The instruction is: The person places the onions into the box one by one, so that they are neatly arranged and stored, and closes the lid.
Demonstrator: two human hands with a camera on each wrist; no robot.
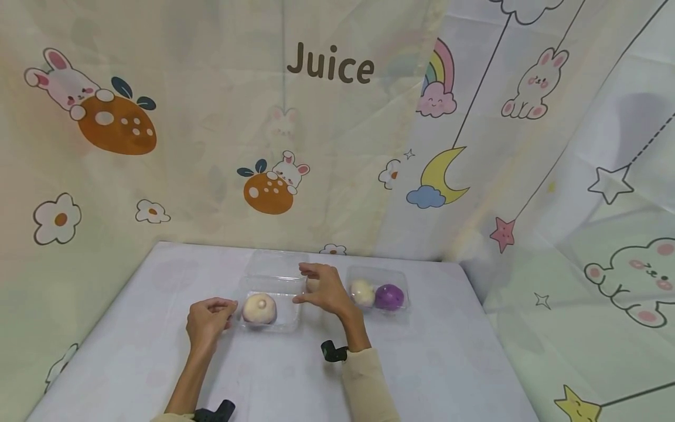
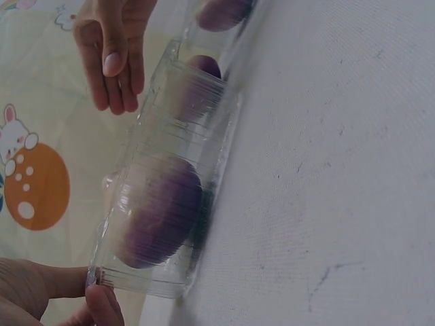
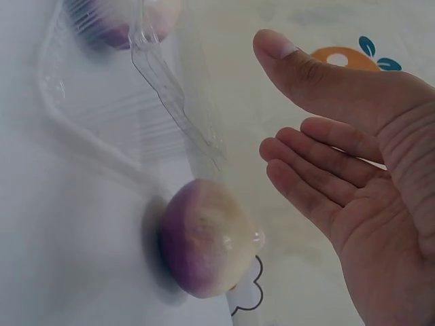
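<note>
In the head view, the left box (image 1: 287,309) sits on the table (image 1: 432,363) with its lid (image 1: 275,265) laid back. A big turnip (image 1: 259,308) is in it, on the left side. A loose turnip (image 1: 313,285) is outside, between the left box and the right box (image 1: 377,274), partly hidden by the right hand (image 1: 328,290). The right box has a pale turnip (image 1: 362,292) and a purple turnip (image 1: 389,297). The left hand (image 1: 207,321) is at the left box's left edge.

In the left wrist view, the left hand pinches the rim of the left box between thumb and finger. The box looks thin and bendy, so a hard pull could tip or slide it, and the big turnip might roll.

In the right wrist view, the right hand has nothing in it. Its fingers are long and loose, with the thumb well apart from them. The loose turnip sits near the hand, not touching it. It looks round and smooth, so a bump from the fingers could send it rolling. A poor grip could let it slip, or knock it on the box wall.
</note>
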